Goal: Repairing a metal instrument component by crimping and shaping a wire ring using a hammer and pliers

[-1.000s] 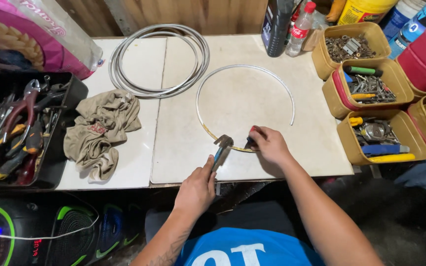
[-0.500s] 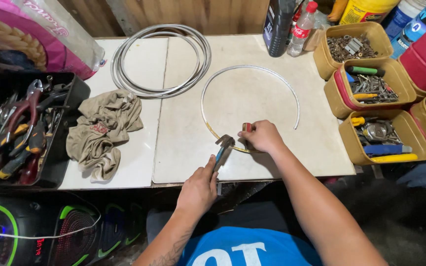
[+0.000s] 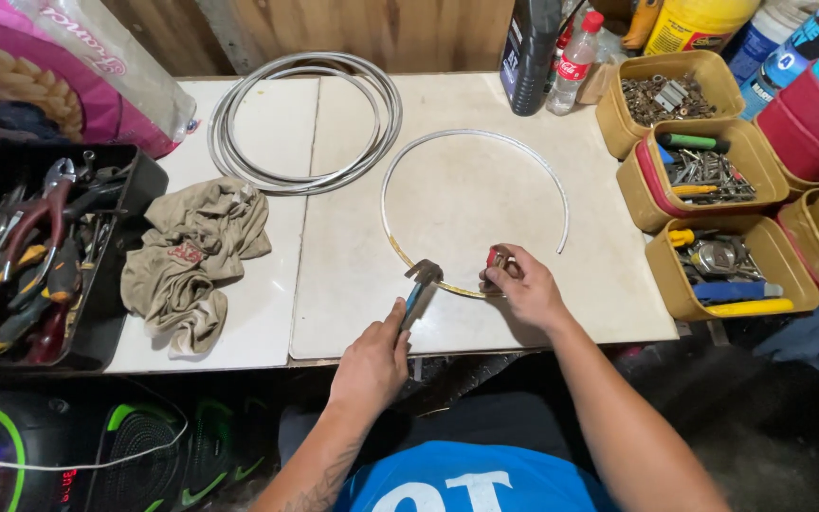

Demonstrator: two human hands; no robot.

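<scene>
Clearly, my left hand [image 3: 372, 365] was clamped on blue-handled pliers [image 3: 420, 289] biting the curved metal strip [image 3: 471, 204], my right hand [image 3: 521, 289] pinching it beside a small red piece [image 3: 493, 256]. I judged a slipping jaw could kink it. Beyond the strip the tabletop [image 3: 485, 322] was open; its near edge was close.

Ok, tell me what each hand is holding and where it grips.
Left hand holds pliers by the blue handles. Right hand pinches the curved metal strip near its lower end.
</scene>
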